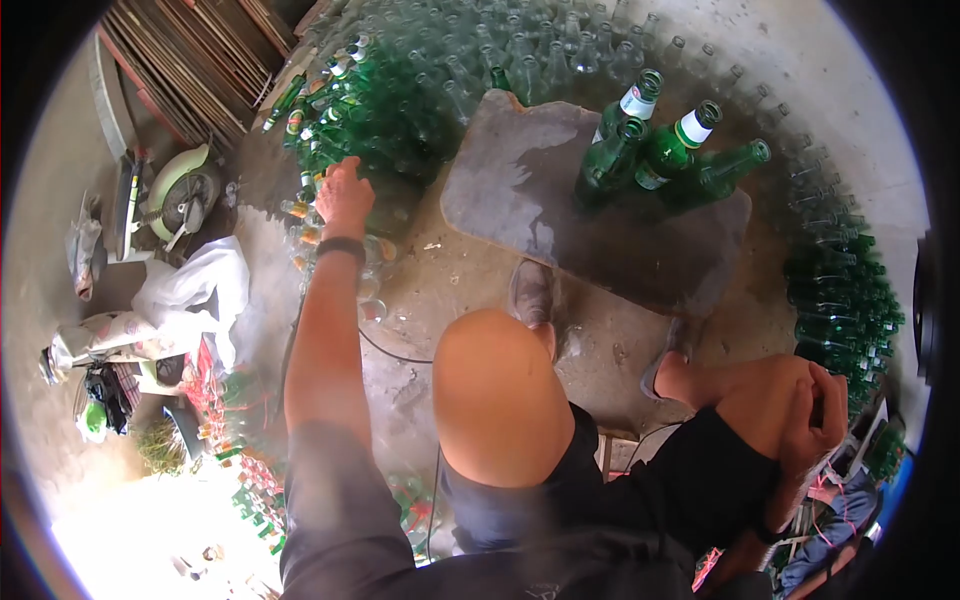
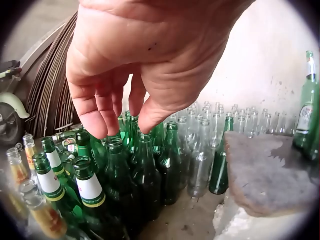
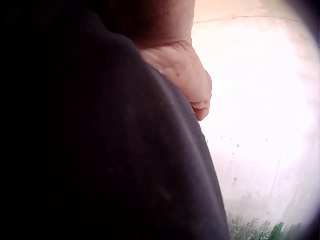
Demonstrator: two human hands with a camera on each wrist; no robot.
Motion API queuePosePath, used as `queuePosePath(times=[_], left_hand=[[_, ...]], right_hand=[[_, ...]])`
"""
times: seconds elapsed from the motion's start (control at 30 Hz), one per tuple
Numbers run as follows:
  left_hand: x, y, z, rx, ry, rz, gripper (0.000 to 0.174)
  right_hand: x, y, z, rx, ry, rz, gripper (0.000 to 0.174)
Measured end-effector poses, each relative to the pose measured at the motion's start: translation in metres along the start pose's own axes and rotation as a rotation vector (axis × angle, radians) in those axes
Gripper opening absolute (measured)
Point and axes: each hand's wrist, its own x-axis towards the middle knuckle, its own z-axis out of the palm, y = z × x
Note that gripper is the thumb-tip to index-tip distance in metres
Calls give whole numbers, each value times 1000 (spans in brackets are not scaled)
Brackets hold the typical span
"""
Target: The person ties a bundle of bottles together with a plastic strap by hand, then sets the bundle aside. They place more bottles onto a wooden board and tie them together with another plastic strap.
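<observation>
My left hand [image 1: 345,195] reaches out over a cluster of green glass bottles [image 1: 385,120] on the floor. In the left wrist view the fingers point down with a gap to the thumb, the thumb tip right at the mouth of a plain dark green bottle [image 2: 146,172]. Another plain green bottle [image 2: 116,170] stands below the fingertips. Beside it are green bottles with white neck labels [image 2: 90,187]. My right hand [image 1: 822,415] rests by the right knee, fingers loosely bent and holding nothing; dark cloth [image 3: 125,135] hides part of it in the right wrist view.
A grey slab [image 1: 510,160] ahead of the knees bears several green bottles [image 1: 665,150]. Rows of clear bottles [image 1: 545,50] line the wall behind it; more green bottles [image 1: 845,300] stand at right. A cable [image 1: 395,357] crosses the floor. White plastic sheeting [image 1: 205,290] lies at left.
</observation>
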Motion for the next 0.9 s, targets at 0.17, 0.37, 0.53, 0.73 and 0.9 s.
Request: queuePosePath(times=[0.17,0.37,0.53,0.73,0.9], left_hand=[[21,-4,21,130,-89,-36,45],[26,-16,32,128,-103,15,48],[16,-28,26,171,-86,-66,48],[3,-46,29,239,-276,-122,35],[0,-51,38,171,-228,-55,29]], right_hand=[[-1,4,1,-32,-9,43,20],[1,5,2,-58,-34,37,20],[1,6,4,-63,-40,48,20],[2,3,4,-75,-56,89,21],[3,5,1,-69,-84,75,19]])
